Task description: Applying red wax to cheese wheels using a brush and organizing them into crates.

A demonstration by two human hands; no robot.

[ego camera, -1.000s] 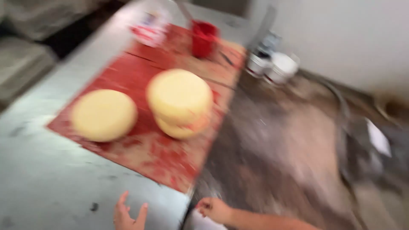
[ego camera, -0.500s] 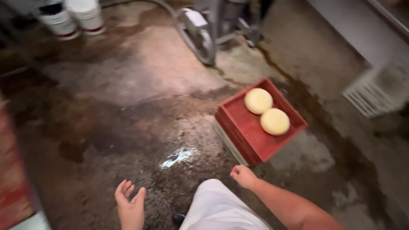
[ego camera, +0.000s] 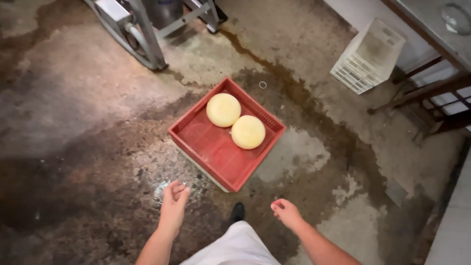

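Red plastic crate point(ego camera: 226, 138) sits on the wet concrete floor point(ego camera: 78, 122) at twelve o'clock from both hands, two pale yellow cheese wheels point(ego camera: 223, 110) touching inside. Left hand point(ego camera: 174, 203) and right hand point(ego camera: 286, 213) hang empty, fingers loose. That slick floor could cause a slip, I reckon.

Mid-frame, two cheese wheels point(ego camera: 236, 121) lie touching in a crate point(ego camera: 216, 152) on the floor point(ego camera: 73, 108); a lattice crate point(ego camera: 369, 55) stands upper right.

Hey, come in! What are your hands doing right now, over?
Left hand and right hand empty, open, above wet floor. Red crate ahead, two yellow cheese wheels inside, touching. Nothing in between.
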